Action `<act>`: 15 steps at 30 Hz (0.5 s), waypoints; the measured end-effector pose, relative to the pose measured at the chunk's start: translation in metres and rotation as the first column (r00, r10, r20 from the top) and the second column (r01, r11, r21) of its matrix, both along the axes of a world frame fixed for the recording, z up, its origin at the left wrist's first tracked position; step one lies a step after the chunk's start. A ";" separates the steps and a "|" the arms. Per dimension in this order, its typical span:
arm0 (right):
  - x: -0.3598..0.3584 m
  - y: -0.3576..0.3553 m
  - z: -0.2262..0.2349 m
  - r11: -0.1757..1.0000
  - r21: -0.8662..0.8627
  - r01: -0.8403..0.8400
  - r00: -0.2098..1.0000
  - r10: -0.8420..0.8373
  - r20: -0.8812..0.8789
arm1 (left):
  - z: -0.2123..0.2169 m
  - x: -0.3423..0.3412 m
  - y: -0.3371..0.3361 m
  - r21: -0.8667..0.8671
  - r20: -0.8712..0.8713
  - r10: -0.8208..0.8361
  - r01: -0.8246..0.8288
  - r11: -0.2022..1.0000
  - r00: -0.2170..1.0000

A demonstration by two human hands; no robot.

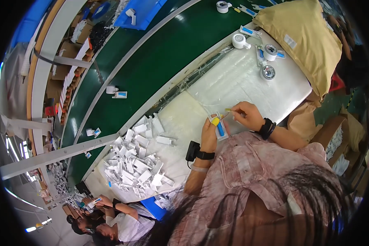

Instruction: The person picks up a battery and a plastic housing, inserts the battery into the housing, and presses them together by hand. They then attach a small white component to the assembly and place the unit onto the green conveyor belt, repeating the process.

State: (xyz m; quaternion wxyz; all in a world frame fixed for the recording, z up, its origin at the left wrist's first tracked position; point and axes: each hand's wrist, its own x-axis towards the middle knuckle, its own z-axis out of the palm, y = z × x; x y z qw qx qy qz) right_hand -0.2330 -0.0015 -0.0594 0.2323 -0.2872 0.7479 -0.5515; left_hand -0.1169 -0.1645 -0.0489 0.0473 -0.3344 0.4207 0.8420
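Note:
Above the near edge of the table, my left hand [209,136] is closed on a white plastic housing [223,136] with a blue cylindrical cell [220,129] in it. A yellow piece [215,121] shows at that hand's fingertips; I cannot tell whether it is a part or a finger cover. My right hand [249,116] pinches a thin wire, with a small yellow-green piece [228,110] at the fingertips, just right of the housing. To the left lies a heap of white plastic housings [139,162].
Round white fan heads [238,41] with blue-celled handles lie at the table's far right, beside a large brown paper bag [301,37]. Beyond runs a green conveyor belt [139,65] carrying a few assemblies. A metal bar [57,153] crosses at left. Another person [129,223] works at lower left.

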 end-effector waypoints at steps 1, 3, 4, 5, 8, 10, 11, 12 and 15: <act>0.000 -0.001 0.004 1.000 -0.001 -0.003 1.000 0.003 -0.007 | 0.003 0.000 -0.001 0.008 -0.024 0.007 -0.007 1.000 1.000; -0.001 -0.002 0.017 0.995 -0.070 -0.065 0.914 0.031 -0.405 | 0.013 0.001 -0.002 0.016 -0.056 0.019 -0.018 1.000 0.998; -0.001 -0.004 0.023 0.995 -0.070 -0.071 0.911 0.036 -0.412 | 0.020 0.002 -0.002 -0.005 -0.086 0.006 -0.006 1.000 0.996; 0.000 -0.007 0.029 0.990 -0.133 -0.045 0.895 -0.020 -0.446 | 0.025 0.003 -0.001 -0.027 -0.115 -0.009 0.006 1.000 0.993; 0.001 -0.010 0.048 0.978 -0.198 -0.070 0.859 -0.042 -0.510 | 0.035 0.005 0.002 -0.120 -0.162 -0.020 0.001 0.993 0.987; 0.004 -0.011 0.058 0.974 -0.198 -0.114 0.842 -0.011 -0.539 | 0.046 0.006 0.003 -0.111 -0.190 0.003 -0.024 0.994 0.982; 0.006 -0.013 0.063 0.972 -0.187 -0.141 0.841 0.018 -0.540 | 0.051 0.006 0.004 -0.100 -0.213 0.021 -0.043 0.994 0.977; 0.008 -0.013 0.065 0.971 -0.174 -0.164 0.839 0.045 -0.543 | 0.054 0.006 0.004 -0.099 -0.216 0.022 -0.045 0.994 0.976; 0.010 -0.016 0.064 0.962 -0.203 -0.184 0.813 0.033 -0.581 | 0.061 0.008 0.005 -0.244 -0.267 -0.059 -0.008 0.970 0.962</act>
